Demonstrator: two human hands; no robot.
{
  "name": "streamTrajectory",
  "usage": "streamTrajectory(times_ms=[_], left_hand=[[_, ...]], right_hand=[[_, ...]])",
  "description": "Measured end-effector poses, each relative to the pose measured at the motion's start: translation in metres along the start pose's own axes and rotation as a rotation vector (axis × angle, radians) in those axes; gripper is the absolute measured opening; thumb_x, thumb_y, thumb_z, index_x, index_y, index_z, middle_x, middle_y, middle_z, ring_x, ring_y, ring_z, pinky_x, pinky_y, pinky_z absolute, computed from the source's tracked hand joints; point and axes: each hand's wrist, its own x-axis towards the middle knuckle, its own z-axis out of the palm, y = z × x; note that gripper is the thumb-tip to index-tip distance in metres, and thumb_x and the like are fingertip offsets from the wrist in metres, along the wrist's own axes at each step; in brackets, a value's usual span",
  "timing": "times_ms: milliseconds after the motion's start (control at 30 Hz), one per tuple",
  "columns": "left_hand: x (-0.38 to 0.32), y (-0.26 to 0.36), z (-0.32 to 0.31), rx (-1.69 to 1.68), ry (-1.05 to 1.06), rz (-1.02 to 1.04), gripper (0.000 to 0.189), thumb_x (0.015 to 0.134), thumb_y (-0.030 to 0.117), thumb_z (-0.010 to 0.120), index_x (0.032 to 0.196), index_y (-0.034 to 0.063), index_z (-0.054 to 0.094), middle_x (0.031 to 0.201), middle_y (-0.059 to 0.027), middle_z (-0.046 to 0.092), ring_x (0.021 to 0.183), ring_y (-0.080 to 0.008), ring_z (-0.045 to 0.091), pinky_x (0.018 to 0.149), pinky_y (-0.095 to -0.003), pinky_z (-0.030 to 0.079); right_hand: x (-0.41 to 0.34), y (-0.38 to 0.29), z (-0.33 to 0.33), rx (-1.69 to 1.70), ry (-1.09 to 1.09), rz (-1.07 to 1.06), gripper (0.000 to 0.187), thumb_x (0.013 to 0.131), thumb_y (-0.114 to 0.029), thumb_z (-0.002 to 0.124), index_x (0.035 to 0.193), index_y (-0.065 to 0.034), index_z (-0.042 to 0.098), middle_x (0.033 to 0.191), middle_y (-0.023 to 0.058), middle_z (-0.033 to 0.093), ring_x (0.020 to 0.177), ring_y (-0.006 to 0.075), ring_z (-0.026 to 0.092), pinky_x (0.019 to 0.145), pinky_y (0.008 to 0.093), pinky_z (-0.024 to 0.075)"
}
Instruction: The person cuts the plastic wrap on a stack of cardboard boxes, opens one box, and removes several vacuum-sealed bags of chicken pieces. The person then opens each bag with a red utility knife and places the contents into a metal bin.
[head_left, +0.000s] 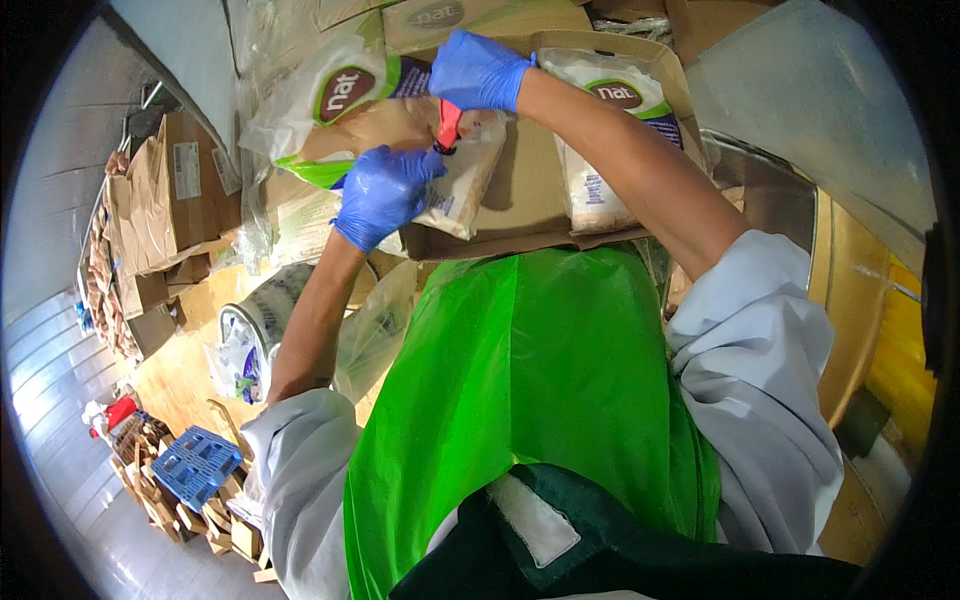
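Observation:
My right hand (480, 71), in a blue glove, grips a red-handled tool (448, 124), perhaps a bag cutter, above a printed plastic bag (352, 90). My left hand (390, 191), also gloved in blue, is at the bag's lower edge beside the tool's dark tip; its fingers are curled and seem to pinch the film. Beneath lies another bag with pale contents (469, 187), partly in a shallow cardboard box (532, 180). A similar white, green and purple bag (592, 180) lies at the box's right side, partly behind my right forearm.
At the left stand cardboard boxes (184, 187) and a bin lined with clear plastic (255, 337). A metal container (772, 187) is right of the box. Farther off at lower left are a blue plastic pallet (196, 465), a cardboard pile (217, 529) and a person in red (116, 412).

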Motion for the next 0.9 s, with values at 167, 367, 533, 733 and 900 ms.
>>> streamTrajectory(times_ms=[167,367,533,733,900], left_hand=[[-0.003,-0.019,-0.025,0.027,0.039,-0.061,0.030,0.066,0.014,0.067,0.095,0.0164,0.061,0.071,-0.0047,0.059,0.067,-0.0253,0.062,0.056,-0.0392,0.044],[-0.004,-0.001,-0.035,-0.005,0.030,0.035,0.032,0.065,0.010,0.065,0.097,0.0171,0.062,0.073,-0.0067,0.061,0.068,-0.0283,0.062,0.057,-0.0418,0.048],[0.000,0.021,-0.008,-0.248,0.276,-0.180,0.014,0.071,0.006,0.063,0.082,0.0133,0.061,0.068,-0.0107,0.060,0.058,-0.0331,0.059,0.053,-0.0437,0.047],[0.011,0.028,0.009,-0.405,0.293,-0.317,0.004,0.083,0.011,0.062,0.080,0.0105,0.060,0.062,-0.0128,0.060,0.056,-0.0343,0.059,0.051,-0.0431,0.045],[0.012,0.039,0.010,-0.634,0.277,-0.468,0.011,0.091,0.010,0.057,0.082,0.0047,0.060,0.063,-0.0124,0.061,0.055,-0.0280,0.062,0.052,-0.0372,0.047]], right_hand=[[0.028,0.012,-0.029,-0.009,-0.045,0.031,0.022,0.075,-0.030,0.064,0.071,-0.0084,0.070,0.068,0.0152,0.066,0.062,0.0314,0.065,0.057,0.0424,0.0499],[0.007,0.074,-0.090,-0.033,0.152,0.426,0.025,0.076,-0.032,0.064,0.069,-0.0088,0.070,0.068,0.0177,0.064,0.062,0.0363,0.063,0.056,0.0458,0.0479],[-0.049,0.139,-0.156,-0.345,0.192,0.513,0.017,0.073,-0.020,0.062,0.073,-0.0046,0.068,0.072,0.0211,0.064,0.067,0.0391,0.062,0.060,0.0464,0.0483],[-0.098,0.027,-0.092,0.773,0.002,0.790,0.031,0.084,-0.035,0.071,0.086,-0.0062,0.060,0.074,0.0016,0.053,0.068,0.0104,0.049,0.063,0.0304,0.0431],[-0.167,-0.060,-0.044,1.239,0.243,0.974,0.040,0.088,-0.039,0.065,0.092,0.0004,0.058,0.076,0.0101,0.057,0.070,0.0207,0.054,0.068,0.0356,0.0447]])
